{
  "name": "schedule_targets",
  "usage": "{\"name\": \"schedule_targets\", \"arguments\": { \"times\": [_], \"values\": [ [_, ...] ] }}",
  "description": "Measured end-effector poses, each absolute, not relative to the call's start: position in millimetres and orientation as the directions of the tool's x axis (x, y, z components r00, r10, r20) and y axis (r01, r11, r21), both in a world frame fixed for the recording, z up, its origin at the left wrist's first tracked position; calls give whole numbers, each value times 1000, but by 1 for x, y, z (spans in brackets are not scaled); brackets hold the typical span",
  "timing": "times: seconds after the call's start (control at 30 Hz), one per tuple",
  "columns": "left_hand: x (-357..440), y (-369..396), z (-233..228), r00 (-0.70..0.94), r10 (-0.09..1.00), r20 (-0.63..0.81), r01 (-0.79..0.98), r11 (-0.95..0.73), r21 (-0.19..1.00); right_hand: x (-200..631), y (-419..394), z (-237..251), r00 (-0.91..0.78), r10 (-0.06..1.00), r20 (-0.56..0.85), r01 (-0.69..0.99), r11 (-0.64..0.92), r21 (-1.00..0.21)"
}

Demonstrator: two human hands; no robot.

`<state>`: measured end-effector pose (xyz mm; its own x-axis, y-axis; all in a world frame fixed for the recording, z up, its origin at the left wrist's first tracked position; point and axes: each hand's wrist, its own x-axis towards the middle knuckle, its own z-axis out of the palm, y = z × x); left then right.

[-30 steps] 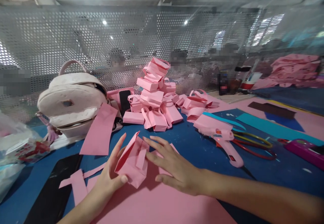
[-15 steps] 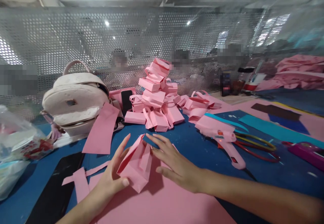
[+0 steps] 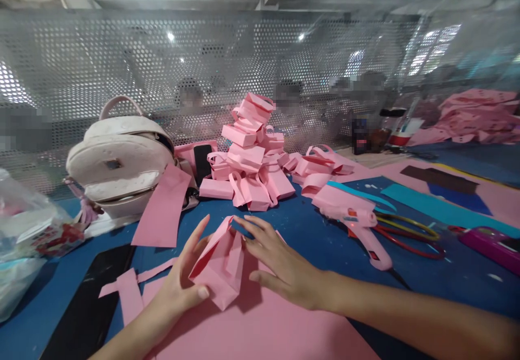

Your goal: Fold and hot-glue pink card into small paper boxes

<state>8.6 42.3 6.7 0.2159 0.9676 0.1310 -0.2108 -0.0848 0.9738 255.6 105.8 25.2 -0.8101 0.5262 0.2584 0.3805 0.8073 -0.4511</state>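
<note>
A small folded pink paper bag (image 3: pixel 222 273) stands tilted over a large pink paper sheet (image 3: pixel 260 330). My left hand (image 3: pixel 184 278) holds it from the left, thumb against its lower front and fingers behind its side. On the other side, my right hand (image 3: pixel 280 265) has its fingers stretched out and touching the bag's upper right edge, with the thumb apart from it. Some of its fingertips are hidden behind the paper. Cut pink paper strips (image 3: pixel 129 295) lie left of my left hand.
A pile of pink paper bags (image 3: pixel 247 159) stands behind my hands. To the right lie a pink glue gun (image 3: pixel 353 216), coloured hoops (image 3: pixel 410 235) and a purple tool (image 3: pixel 491 246). A white backpack (image 3: pixel 122 159) and a black phone-like slab (image 3: pixel 89 300) are at left.
</note>
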Motion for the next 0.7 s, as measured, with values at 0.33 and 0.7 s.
{"name": "schedule_targets", "arguments": {
  "times": [0.33,0.7],
  "values": [
    [13,41,11,182,976,117,-243,-71,967,257,105,20,-884,373,281,267,898,-349],
    [12,41,10,185,979,85,-281,-30,959,259,107,14,-891,309,334,204,927,-314]
  ]
}}
